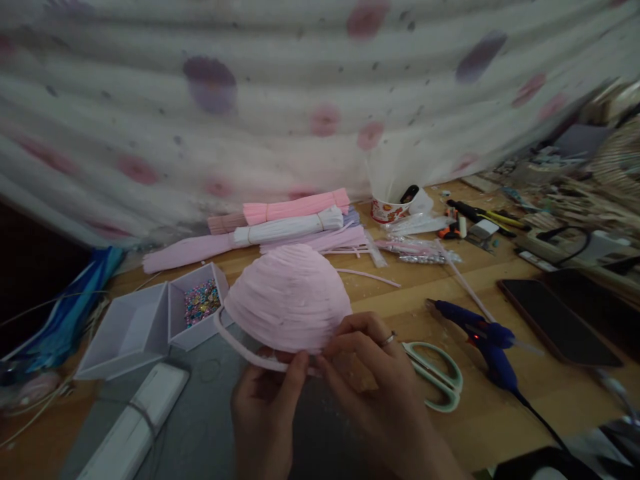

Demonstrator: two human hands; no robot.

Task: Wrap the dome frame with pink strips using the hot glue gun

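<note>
A pink dome (287,300) wound from fuzzy pipe cleaner sits low in the middle of the head view. My left hand (265,410) pinches its lower rim from below, where a loose pink strand (235,343) curls off to the left. My right hand (373,383), with a ring on one finger, grips the rim on the right side with fingers curled. Both hands hold the dome just above a grey mat (200,427) on the wooden table (500,413).
Bundles of pink and white pipe cleaners (285,227) lie behind the dome. Two white boxes (150,323) stand at left, one with coloured beads. Green scissors (440,377) and a blue glue gun (483,340) lie at right, near a dark phone (555,320). A spotted curtain (300,100) hangs behind.
</note>
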